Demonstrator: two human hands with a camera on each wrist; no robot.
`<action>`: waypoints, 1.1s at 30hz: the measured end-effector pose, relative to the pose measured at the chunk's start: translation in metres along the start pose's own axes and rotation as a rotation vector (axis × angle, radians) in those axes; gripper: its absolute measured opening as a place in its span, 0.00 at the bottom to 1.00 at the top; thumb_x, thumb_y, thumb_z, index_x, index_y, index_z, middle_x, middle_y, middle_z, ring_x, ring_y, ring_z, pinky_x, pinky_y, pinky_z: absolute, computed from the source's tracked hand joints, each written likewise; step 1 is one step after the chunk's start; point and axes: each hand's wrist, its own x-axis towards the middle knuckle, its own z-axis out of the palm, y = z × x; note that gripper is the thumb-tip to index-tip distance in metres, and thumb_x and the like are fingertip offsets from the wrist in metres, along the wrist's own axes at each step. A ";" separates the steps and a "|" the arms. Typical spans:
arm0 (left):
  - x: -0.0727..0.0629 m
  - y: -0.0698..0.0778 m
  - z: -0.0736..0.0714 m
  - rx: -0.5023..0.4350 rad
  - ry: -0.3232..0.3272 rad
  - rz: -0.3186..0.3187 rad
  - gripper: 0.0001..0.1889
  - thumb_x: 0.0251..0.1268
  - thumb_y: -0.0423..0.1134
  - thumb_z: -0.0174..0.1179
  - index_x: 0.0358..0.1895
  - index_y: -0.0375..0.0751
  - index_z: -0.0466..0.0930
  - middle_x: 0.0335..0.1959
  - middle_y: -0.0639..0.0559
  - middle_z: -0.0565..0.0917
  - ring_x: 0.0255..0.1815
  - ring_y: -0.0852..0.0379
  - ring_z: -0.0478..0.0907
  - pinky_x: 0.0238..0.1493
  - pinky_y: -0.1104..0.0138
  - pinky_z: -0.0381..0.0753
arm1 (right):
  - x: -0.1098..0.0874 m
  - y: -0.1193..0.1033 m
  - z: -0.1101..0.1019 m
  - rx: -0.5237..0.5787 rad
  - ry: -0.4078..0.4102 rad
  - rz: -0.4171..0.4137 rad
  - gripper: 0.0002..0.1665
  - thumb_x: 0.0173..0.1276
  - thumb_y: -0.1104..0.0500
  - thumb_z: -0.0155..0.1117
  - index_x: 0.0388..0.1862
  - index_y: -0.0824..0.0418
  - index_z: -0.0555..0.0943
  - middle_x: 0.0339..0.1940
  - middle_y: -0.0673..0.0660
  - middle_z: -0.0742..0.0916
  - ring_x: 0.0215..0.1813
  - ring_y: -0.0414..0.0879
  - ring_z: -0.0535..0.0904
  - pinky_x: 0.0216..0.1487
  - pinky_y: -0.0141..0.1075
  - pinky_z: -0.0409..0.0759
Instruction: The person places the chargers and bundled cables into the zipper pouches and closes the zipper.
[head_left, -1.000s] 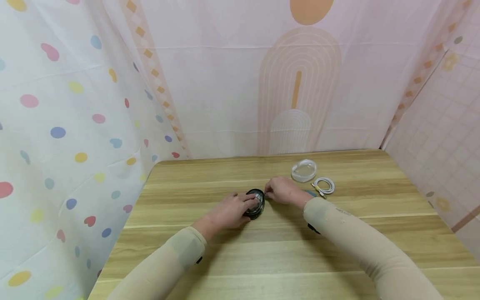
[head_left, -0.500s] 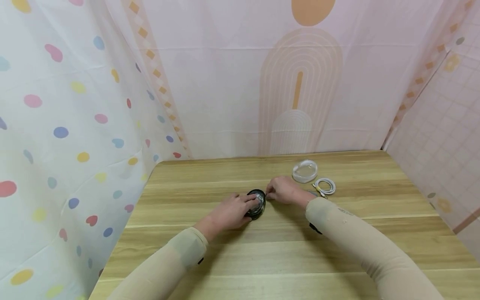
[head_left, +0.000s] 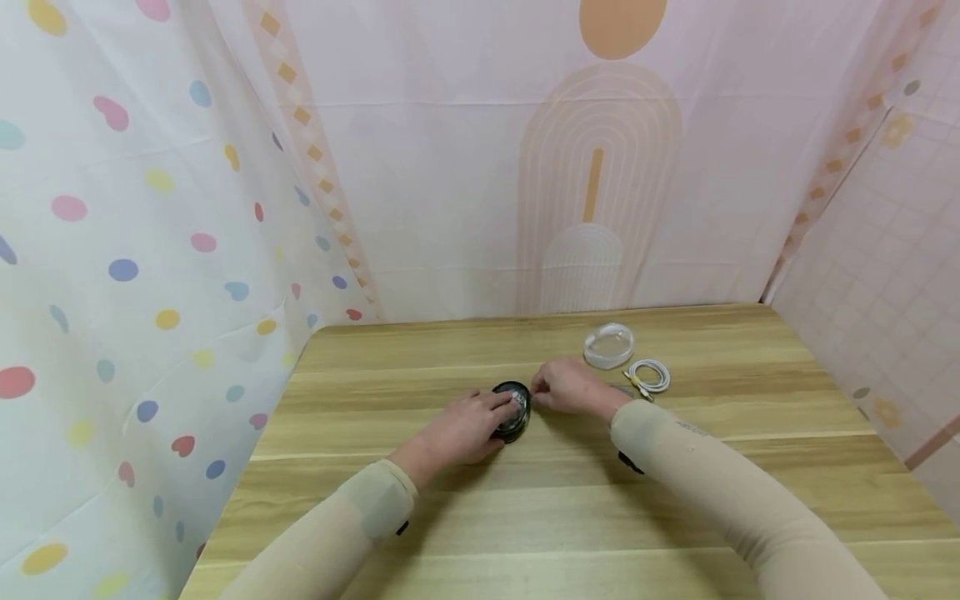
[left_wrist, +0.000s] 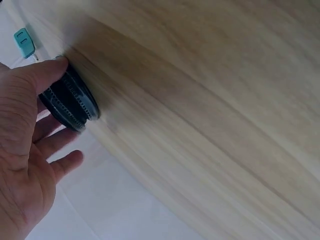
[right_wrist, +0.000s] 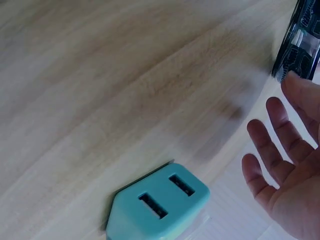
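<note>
A round black zippered case [head_left: 516,428] with a see-through lid lies on the wooden table, in front of me. My left hand [head_left: 467,423] holds it from the left, fingers over the lid and thumb along the near side. Zipper teeth run round the rim of the case [left_wrist: 70,100] in the left wrist view. At the right edge, my right hand [head_left: 570,387] pinches at the zipper with thumb and forefinger; its other fingers [right_wrist: 272,145] are loosely bent. The zipper pull itself is hidden. Beside the right hand lies a teal USB charger [right_wrist: 160,200] with two ports.
Behind my right forearm, a coiled white cable [head_left: 648,377] with a yellow tie lies on the table [head_left: 420,350]. Farther back is a clear round container [head_left: 608,346]. Patterned curtains [head_left: 450,192] stand close behind the table and on both sides.
Both hands stay at the case with hardly any shift. The head view tilts slightly, and the charger is a little more covered by the right wrist.
</note>
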 end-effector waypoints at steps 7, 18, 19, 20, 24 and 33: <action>0.001 -0.007 0.003 0.006 0.066 0.099 0.31 0.67 0.47 0.75 0.70 0.40 0.79 0.74 0.44 0.80 0.77 0.46 0.76 0.78 0.45 0.74 | 0.011 -0.007 0.002 -0.081 0.027 0.030 0.06 0.75 0.53 0.71 0.36 0.49 0.92 0.37 0.45 0.93 0.43 0.44 0.88 0.62 0.55 0.82; 0.003 -0.006 -0.001 -0.004 0.054 0.080 0.29 0.69 0.48 0.74 0.68 0.39 0.81 0.71 0.44 0.82 0.74 0.47 0.79 0.78 0.47 0.75 | 0.015 -0.003 0.005 -0.052 0.026 0.019 0.07 0.74 0.52 0.73 0.35 0.48 0.92 0.37 0.44 0.93 0.42 0.43 0.87 0.61 0.56 0.80; 0.003 -0.005 -0.001 -0.003 0.060 0.080 0.29 0.69 0.48 0.74 0.68 0.39 0.81 0.71 0.44 0.83 0.73 0.47 0.79 0.78 0.47 0.75 | 0.015 -0.002 0.005 -0.046 0.023 0.018 0.07 0.74 0.52 0.73 0.35 0.48 0.92 0.37 0.44 0.93 0.43 0.43 0.87 0.61 0.55 0.81; 0.004 -0.005 0.000 0.001 0.064 0.080 0.29 0.69 0.48 0.74 0.68 0.39 0.81 0.71 0.44 0.83 0.73 0.47 0.79 0.77 0.47 0.76 | 0.014 -0.001 0.005 -0.034 0.022 0.020 0.07 0.74 0.52 0.73 0.35 0.48 0.92 0.38 0.45 0.94 0.43 0.42 0.87 0.60 0.54 0.82; 0.004 -0.003 0.004 0.004 0.093 0.080 0.27 0.69 0.48 0.74 0.66 0.40 0.82 0.69 0.46 0.83 0.72 0.48 0.80 0.76 0.49 0.77 | 0.010 0.000 0.003 0.031 0.019 0.025 0.06 0.72 0.54 0.75 0.33 0.50 0.93 0.40 0.47 0.93 0.40 0.39 0.85 0.51 0.43 0.85; 0.005 -0.001 0.007 0.018 0.113 0.034 0.28 0.68 0.48 0.74 0.65 0.37 0.82 0.67 0.43 0.84 0.72 0.45 0.80 0.78 0.49 0.76 | 0.006 -0.004 0.006 0.009 0.026 -0.019 0.06 0.76 0.57 0.70 0.42 0.56 0.92 0.42 0.50 0.94 0.45 0.45 0.89 0.51 0.43 0.88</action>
